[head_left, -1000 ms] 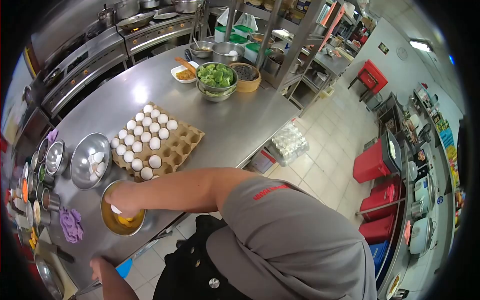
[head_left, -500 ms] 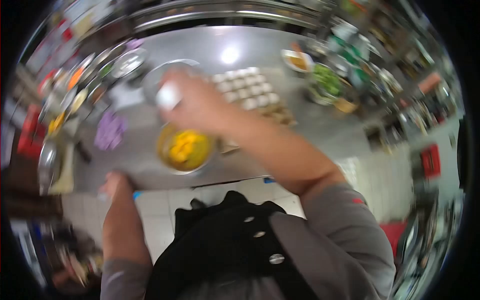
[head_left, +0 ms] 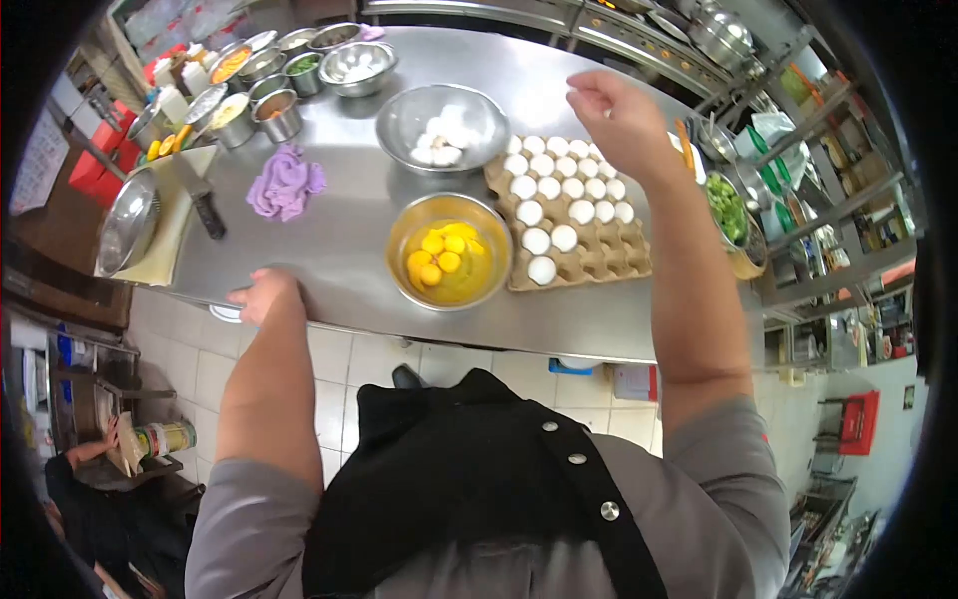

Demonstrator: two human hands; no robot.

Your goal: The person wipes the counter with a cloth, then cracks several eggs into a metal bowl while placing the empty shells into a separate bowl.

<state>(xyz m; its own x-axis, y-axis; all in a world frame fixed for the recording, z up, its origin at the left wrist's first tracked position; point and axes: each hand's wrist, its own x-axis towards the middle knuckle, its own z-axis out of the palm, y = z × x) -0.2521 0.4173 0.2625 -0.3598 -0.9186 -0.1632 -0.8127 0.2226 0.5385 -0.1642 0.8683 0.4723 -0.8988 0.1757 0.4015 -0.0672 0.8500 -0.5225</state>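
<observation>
My right hand (head_left: 611, 115) hangs above the back right of an egg tray (head_left: 599, 262), fingers loosely curled; what they hold, if anything, is hidden. The cardboard tray has white eggs in its back and left part and bare cups at its front right. My left hand (head_left: 267, 293) rests on the table's front edge, fingers bent over it. Between the hands stands a metal bowl (head_left: 401, 228) of several yolks in egg white. Behind it, another metal bowl (head_left: 392, 122) contains white eggshells.
A purple cloth (head_left: 286, 184) and a knife (head_left: 206, 208) lie at the left, beside a board (head_left: 165, 240) with a metal lid or bowl. Several small containers line the back left. Greens (head_left: 726, 208) sit at the right. A person (head_left: 110, 519) is at the lower left.
My right hand has moved from over the shell bowl, where it held something white, to above the egg tray's far right. The view has shifted. My left hand stays at the table edge.
</observation>
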